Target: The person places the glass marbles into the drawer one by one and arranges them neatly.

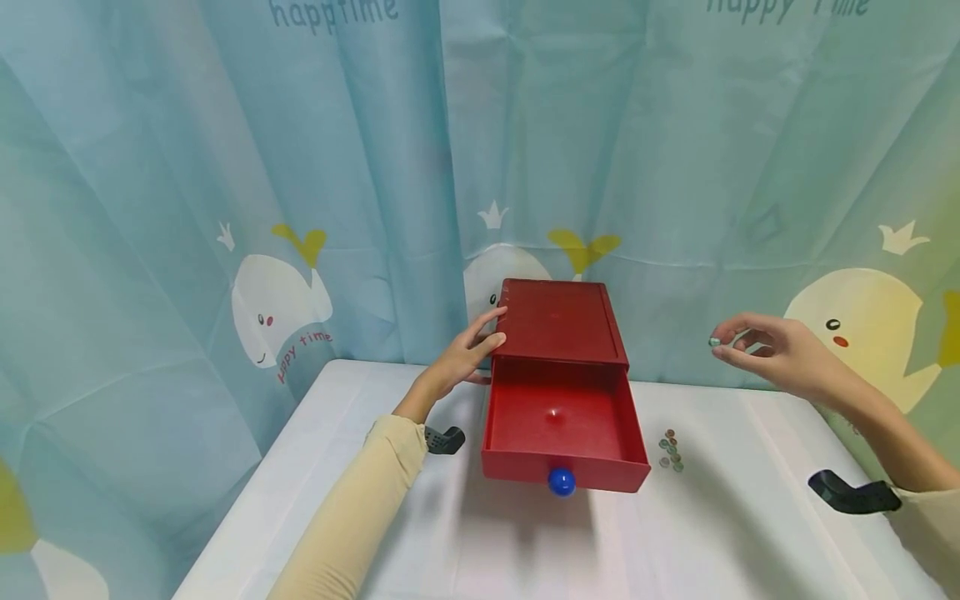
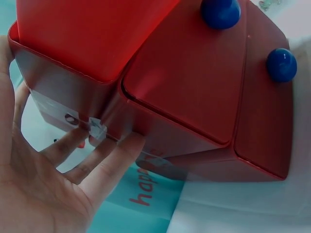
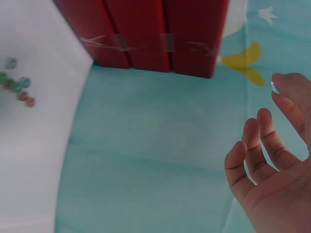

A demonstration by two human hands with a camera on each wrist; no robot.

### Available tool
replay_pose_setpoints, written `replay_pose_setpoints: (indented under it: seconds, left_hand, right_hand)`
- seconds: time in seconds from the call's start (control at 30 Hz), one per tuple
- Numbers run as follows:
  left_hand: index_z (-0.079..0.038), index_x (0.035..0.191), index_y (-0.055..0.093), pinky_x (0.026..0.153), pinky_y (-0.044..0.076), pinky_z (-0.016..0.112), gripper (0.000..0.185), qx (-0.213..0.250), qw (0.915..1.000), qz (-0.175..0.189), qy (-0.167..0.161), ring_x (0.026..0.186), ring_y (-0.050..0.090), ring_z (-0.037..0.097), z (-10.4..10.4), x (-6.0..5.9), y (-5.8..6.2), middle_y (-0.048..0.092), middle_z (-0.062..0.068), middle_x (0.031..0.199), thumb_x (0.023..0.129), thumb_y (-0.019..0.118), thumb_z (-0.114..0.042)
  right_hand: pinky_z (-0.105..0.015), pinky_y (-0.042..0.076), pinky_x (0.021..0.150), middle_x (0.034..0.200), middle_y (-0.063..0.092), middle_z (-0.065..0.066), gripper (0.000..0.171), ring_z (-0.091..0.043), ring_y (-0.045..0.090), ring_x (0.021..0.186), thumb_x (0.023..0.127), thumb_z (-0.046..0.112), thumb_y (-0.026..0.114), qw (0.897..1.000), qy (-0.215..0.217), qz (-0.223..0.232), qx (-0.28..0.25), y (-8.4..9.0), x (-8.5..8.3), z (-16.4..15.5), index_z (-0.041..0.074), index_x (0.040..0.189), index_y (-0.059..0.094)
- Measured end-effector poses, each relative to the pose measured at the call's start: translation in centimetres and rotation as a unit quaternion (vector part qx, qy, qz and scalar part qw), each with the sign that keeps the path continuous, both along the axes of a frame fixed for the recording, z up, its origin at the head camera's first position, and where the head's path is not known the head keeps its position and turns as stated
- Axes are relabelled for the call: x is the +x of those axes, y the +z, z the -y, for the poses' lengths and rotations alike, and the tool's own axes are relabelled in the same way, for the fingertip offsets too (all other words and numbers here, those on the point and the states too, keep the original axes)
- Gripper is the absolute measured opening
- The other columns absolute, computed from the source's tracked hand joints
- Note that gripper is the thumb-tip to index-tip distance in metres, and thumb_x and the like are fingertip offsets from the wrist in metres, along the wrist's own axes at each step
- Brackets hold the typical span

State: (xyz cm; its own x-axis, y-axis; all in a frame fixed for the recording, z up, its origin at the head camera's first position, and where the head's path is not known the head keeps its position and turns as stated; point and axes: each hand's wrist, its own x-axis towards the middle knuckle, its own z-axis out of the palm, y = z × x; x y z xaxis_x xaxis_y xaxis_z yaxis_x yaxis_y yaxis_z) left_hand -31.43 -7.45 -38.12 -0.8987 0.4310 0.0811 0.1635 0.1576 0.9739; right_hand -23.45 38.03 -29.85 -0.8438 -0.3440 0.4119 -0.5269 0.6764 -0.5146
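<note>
A red drawer box [image 1: 561, 321] stands on the white table [image 1: 735, 533], its top drawer [image 1: 562, 433] pulled out, with a blue knob [image 1: 561, 481] in front. My left hand [image 1: 474, 350] rests with straight fingers [image 2: 112, 160] against the box's left side [image 2: 53, 92]. My right hand [image 1: 765, 350] hovers in the air to the right of the box and pinches a small greenish marble [image 1: 714, 341] between thumb and forefinger; that marble [image 3: 275, 88] shows at the fingertips. A little cluster of marbles [image 1: 671, 450] lies on the table right of the drawer.
A light blue curtain [image 1: 225, 208] with whale and duck prints hangs close behind the table. In the left wrist view two blue knobs [image 2: 221, 12] show on the drawer fronts. The loose marbles [image 3: 17, 87] sit near the table's back edge.
</note>
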Motion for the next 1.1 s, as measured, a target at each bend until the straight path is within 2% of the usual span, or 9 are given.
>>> replay_pose_setpoints:
  seconds: [0.3, 0.53, 0.87, 1.1]
  left_hand:
    - [-0.045, 0.157, 0.035, 0.091, 0.057, 0.057, 0.058, 0.001, 1.0000, 0.002, 0.002, 0.133, 0.052, 0.035, -0.1, 0.0, 0.0, 0.045, 0.012, 0.154, 0.103, 0.056, -0.042]
    - [-0.045, 0.157, 0.035, 0.090, 0.057, 0.058, 0.059, 0.004, 1.0000, 0.003, 0.003, 0.134, 0.051, 0.036, -0.1, 0.0, 0.0, 0.043, 0.013, 0.155, 0.103, 0.056, -0.042]
    - [-0.045, 0.157, 0.035, 0.090, 0.057, 0.057, 0.060, 0.002, 1.0000, 0.002, 0.000, 0.135, 0.051, 0.036, -0.1, 0.0, 0.0, 0.042, 0.013, 0.156, 0.102, 0.057, -0.045]
    - [-0.046, 0.157, 0.035, 0.090, 0.057, 0.056, 0.059, 0.000, 1.0000, 0.003, 0.002, 0.134, 0.051, 0.036, 0.0, -0.1, 0.0, 0.043, 0.013, 0.155, 0.102, 0.057, -0.044]
  right_hand:
    - [-0.013, 0.047, 0.066, 0.100, 0.069, 0.012, 0.017, -0.004, 0.066, 0.082, 0.092, 0.008, 0.077, 0.999, -0.043, 0.001, -0.032, 2.9, -0.4, 1.1, 0.010, 0.108, 0.072]
    - [-0.011, 0.048, 0.068, 0.101, 0.070, 0.013, 0.018, -0.002, 0.065, 0.084, 0.092, 0.007, 0.077, 0.998, -0.037, -0.011, -0.046, 4.1, -0.9, 1.7, 0.008, 0.109, 0.072]
    - [-0.011, 0.049, 0.070, 0.102, 0.070, 0.012, 0.018, -0.004, 0.065, 0.086, 0.092, 0.009, 0.078, 0.998, -0.036, -0.003, -0.052, 4.7, -1.4, 2.5, 0.008, 0.109, 0.072]
    - [-0.018, 0.049, 0.066, 0.104, 0.070, 0.009, 0.017, -0.005, 0.066, 0.087, 0.092, 0.015, 0.079, 1.000, -0.022, 0.005, -0.015, 6.1, -1.7, 4.0, 0.015, 0.109, 0.074]
